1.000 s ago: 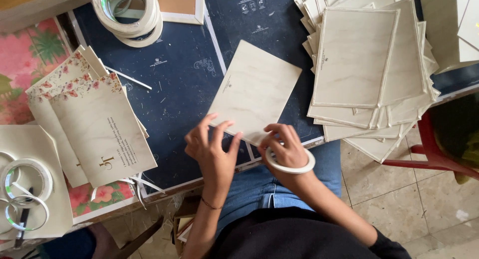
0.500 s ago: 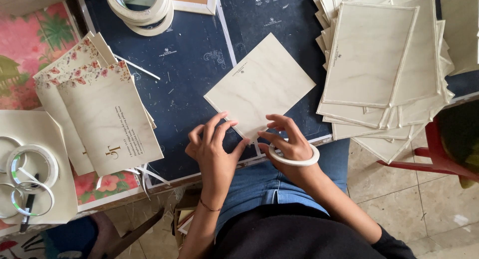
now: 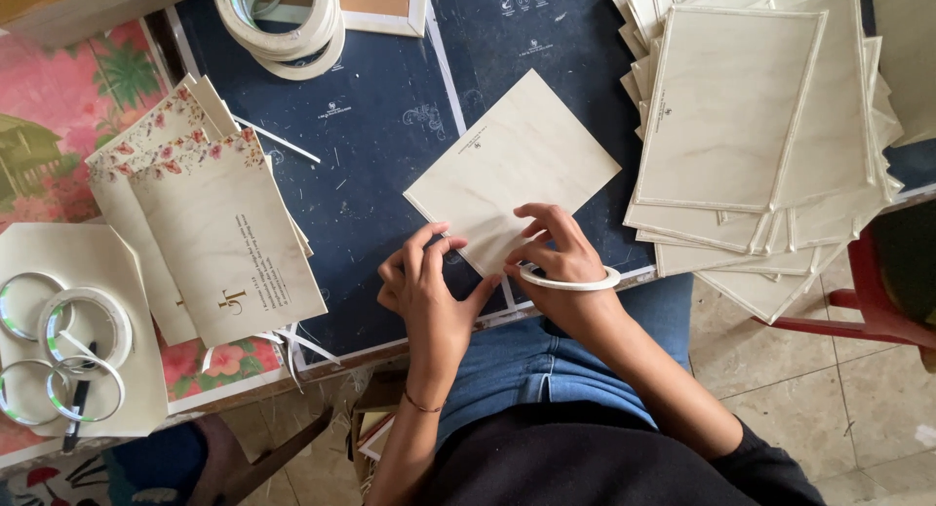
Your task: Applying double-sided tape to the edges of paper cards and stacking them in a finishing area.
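Observation:
A cream square card lies tilted on the dark blue board. My left hand pinches at its near corner, fingertips on the card's edge. My right hand presses its fingers on the same corner from the right. A white tape ring sits around my right wrist like a bangle. What is held between the fingertips is too small to tell.
A fanned pile of cream cards lies at the right. Floral-edged printed cards are stacked at the left. Tape rolls sit at the top, several emptier tape rings at the far left. A red chair stands at the right.
The view has shifted slightly. Both hands stay at the card's near corner, and the right hand's fingers have moved further onto the card.

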